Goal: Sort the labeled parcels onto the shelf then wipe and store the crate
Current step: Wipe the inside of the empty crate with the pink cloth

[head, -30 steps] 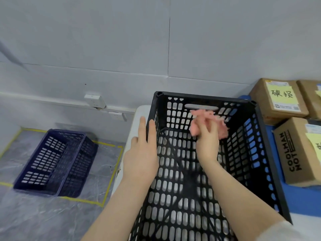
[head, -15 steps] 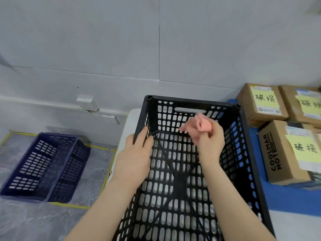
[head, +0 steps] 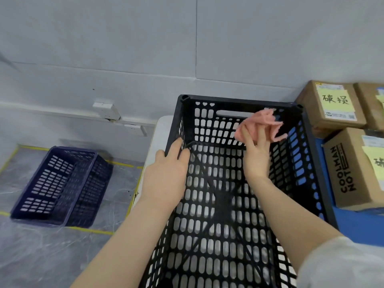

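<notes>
Hands split the wiping job, one steadying the crate and the other working a cloth inside it

Left hand (head: 166, 173) has its fingers curled over the left wall of the black crate (head: 234, 99), probably to stop it from sliding on the white worktop (head: 160, 134) during the rubbing; right hand (head: 256, 161) reaches deep inside and pinches a pink cloth (head: 261, 123) at its fingertips, up near the far right corner by the handle slot. No parcels are in the crate, so the sorting looks done and the wiping is underway. Two labelled cardboard parcels (head: 330, 104) (head: 349, 169) sit on a blue surface (head: 353, 221) just beside the crate's right wall, leaving little room on that side. A dark blue crate (head: 60, 183) rests on the floor inside yellow tape (head: 89, 230), well apart to the left, likely the storage spot
</notes>
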The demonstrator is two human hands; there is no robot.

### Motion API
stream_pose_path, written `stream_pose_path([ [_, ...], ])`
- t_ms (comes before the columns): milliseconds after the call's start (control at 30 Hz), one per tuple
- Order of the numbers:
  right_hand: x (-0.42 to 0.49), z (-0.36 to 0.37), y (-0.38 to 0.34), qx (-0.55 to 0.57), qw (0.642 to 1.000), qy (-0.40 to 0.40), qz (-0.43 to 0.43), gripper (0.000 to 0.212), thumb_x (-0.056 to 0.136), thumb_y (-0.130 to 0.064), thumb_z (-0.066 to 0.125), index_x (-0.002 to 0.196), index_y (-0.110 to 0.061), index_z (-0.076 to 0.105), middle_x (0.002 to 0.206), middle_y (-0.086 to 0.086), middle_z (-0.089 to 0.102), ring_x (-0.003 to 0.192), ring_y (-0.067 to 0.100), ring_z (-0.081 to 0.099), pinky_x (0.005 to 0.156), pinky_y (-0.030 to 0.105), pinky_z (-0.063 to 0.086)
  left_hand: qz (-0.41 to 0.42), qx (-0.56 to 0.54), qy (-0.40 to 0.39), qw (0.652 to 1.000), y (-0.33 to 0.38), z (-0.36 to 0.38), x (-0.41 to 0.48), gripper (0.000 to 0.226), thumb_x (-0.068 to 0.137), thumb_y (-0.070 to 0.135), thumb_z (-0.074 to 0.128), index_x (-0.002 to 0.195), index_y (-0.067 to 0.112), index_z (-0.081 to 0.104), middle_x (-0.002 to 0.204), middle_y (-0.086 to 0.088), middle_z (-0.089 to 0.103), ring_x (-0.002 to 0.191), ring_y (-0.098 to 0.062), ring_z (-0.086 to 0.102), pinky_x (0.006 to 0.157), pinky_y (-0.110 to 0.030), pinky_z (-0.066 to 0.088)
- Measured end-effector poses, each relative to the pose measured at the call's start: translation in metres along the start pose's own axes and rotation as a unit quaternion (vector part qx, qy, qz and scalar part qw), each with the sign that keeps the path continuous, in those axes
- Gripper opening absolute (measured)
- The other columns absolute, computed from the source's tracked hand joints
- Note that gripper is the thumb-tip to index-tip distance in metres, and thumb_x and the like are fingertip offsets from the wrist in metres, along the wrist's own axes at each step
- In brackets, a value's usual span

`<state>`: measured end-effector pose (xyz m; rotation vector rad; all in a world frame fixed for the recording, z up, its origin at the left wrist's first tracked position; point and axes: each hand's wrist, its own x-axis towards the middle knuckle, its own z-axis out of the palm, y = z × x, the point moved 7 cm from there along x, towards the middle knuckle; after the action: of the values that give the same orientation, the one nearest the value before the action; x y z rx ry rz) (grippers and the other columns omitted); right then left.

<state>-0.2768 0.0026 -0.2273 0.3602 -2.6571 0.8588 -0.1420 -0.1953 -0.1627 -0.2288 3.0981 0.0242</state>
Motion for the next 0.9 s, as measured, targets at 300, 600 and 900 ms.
stream_pose_path([
  [300,-0.03,0.044,0.033,-0.066,0.962,-0.227,0.135,0.049,0.094,-0.058,0.038,0.141,-0.044,0.035,0.149,0.003,0.031,0.134,0.028,0.033,0.104,0.04,0.032,-0.007,-0.012,-0.014,1.0,-0.003,-0.001,-0.001,0.06,0.08,0.0,0.053,0.135,0.019,0.038,0.156,0.003,0.014,0.106,-0.026,0.045,0.053,-0.03,0.034],
  [600,-0.005,-0.078,-0.037,0.088,0.958,0.257,0.093,0.048,0.087,0.001,0.05,0.127,-0.025,0.057,0.132,0.0,0.049,0.12,0.015,0.047,0.101,0.027,0.041,-0.005,-0.016,-0.016,1.0,0.0,-0.006,-0.003,0.058,0.084,0.004,0.051,0.137,0.02,0.035,0.155,0.003,0.015,0.11,-0.026,0.044,0.058,-0.029,0.038],
  [900,0.026,-0.027,-0.004,-0.056,0.991,0.114,0.05,0.066,0.098,-0.011,0.044,0.149,-0.043,0.016,0.159,-0.012,-0.003,0.145,0.0,-0.001,0.11,0.004,0.007,-0.005,-0.014,-0.025,1.0,0.0,-0.004,-0.001,0.059,0.083,0.003,0.051,0.138,0.021,0.034,0.155,0.003,0.014,0.111,-0.026,0.043,0.058,-0.029,0.04],
])
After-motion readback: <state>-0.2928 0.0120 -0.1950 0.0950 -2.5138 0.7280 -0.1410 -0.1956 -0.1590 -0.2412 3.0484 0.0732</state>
